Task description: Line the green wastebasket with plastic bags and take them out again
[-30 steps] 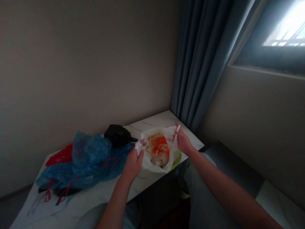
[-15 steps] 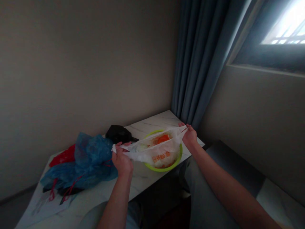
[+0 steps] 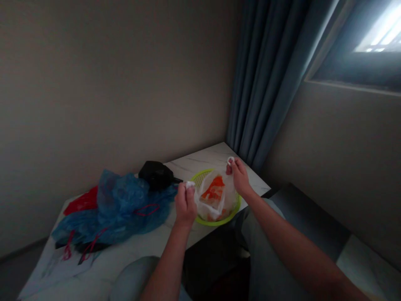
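Observation:
A white plastic bag [image 3: 203, 209] with an orange-red patch sits in a yellow-green basket [image 3: 216, 223] on the marble-patterned table. My left hand [image 3: 186, 205] is closed on one end of the bag, a bunched white bit showing above the thumb. On the far right side of the basket, my right hand [image 3: 239, 173] grips the other end, where a small white loop sticks out of the fingers. Between the two hands the bag's mouth sags open. What lies inside it is partly hidden by the plastic.
Crumpled blue plastic bags [image 3: 122, 200] with red ties lie left of my left hand, beside a red bag [image 3: 82, 201] and a black bag [image 3: 156, 174]. The marble-patterned table [image 3: 200, 161] meets the wall behind. A blue-grey curtain [image 3: 266, 83] hangs at the back right.
Both hands have come closer together, the left moving right and the right moving slightly left. The bag, stretched wide between them before, now hangs slack, and both hands have closed.

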Tool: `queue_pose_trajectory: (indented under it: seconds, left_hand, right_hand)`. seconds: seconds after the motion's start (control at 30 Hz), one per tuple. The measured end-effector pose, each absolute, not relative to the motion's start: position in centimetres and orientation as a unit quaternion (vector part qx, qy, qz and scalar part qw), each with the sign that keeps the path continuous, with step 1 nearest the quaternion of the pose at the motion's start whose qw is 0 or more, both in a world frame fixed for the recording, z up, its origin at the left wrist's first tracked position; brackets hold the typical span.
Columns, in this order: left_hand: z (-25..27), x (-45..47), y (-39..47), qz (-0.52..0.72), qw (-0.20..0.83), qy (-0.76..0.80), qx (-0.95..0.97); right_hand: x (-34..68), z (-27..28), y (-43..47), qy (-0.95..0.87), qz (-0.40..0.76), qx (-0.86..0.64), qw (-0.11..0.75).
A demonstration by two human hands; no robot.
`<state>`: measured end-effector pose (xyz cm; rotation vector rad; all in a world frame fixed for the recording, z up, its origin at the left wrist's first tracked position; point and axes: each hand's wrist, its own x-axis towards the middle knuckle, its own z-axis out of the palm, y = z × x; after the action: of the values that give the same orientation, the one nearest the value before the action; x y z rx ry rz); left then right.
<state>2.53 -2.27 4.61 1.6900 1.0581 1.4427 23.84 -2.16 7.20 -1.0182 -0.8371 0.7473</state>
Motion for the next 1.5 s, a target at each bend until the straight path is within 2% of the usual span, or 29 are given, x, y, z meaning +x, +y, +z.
queue_pose_trajectory:
  seconds: [0.17,0.27,0.57,0.7,0.87,1.1,1.33,1.5]
  left_hand:
    - [3.7,4.4,-2.9,0.460,0.290,0.361,0.757]
    - [3.6,5.0,-2.9,0.416,0.259,0.329,0.807]
    - [3.3,4.5,-1.9,0.454,0.186,0.370,0.789]
    - [3.0,5.0,-2.2,0.445,0.182,0.356,0.801]
    - [2.6,5.3,-2.7,0.492,0.205,0.360,0.766]
    - [3.2,4.8,-1.9,0.504,0.278,0.397,0.714]
    - [3.7,4.6,-2.4,0.458,0.242,0.375,0.769]
    - [3.3,4.5,-2.7,0.430,0.221,0.391,0.783]
  right_hand:
    - [20.4,6.5,-3.0,-0.506,0.332,-0.498,0.621]
    - [19.3,6.2,-2.8,-0.542,0.350,-0.492,0.585]
    - [18.6,5.6,-4.2,-0.591,0.447,-0.427,0.518]
    - [18.1,5.1,-4.3,-0.568,0.413,-0.464,0.540]
    - [18.5,5.1,-3.8,-0.560,0.389,-0.473,0.558]
    - [19.3,5.0,-4.0,-0.656,0.352,-0.489,0.455]
    - [19.4,4.6,-3.3,-0.614,0.305,-0.509,0.521]
    - [19.2,4.9,-3.1,-0.579,0.356,-0.531,0.506]
